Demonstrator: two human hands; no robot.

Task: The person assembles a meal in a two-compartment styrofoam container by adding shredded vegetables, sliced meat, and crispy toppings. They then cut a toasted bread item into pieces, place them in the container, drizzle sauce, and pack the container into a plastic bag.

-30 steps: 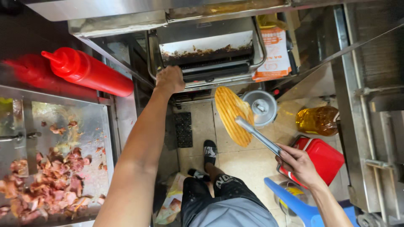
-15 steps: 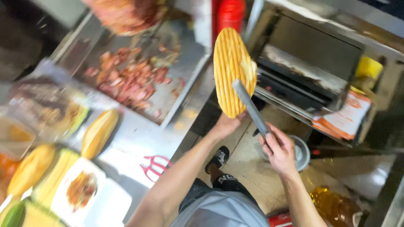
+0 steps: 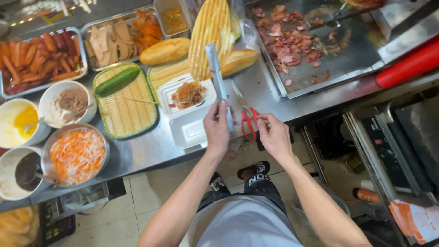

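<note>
Left hand (image 3: pixel 216 128) clenched on metal tongs (image 3: pixel 218 82), long axis toward 12 o'clock, tips pinching a pressed flat bread (image 3: pixel 208 39) held over the counter (image 3: pixel 151 148). Right hand (image 3: pixel 273 135) closes on red-handled scissors (image 3: pixel 248 120) lying at its 10 o'clock, just beside the tongs.

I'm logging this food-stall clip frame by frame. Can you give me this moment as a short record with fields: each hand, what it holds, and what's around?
left hand: grips metal tongs that clamp a pressed flat bread
right hand: fingers at the red handles of scissors
below the bread: open white foam box with filling
counter: steel, bears a cucumber on a woven tray
griddle: chopped meat
</note>
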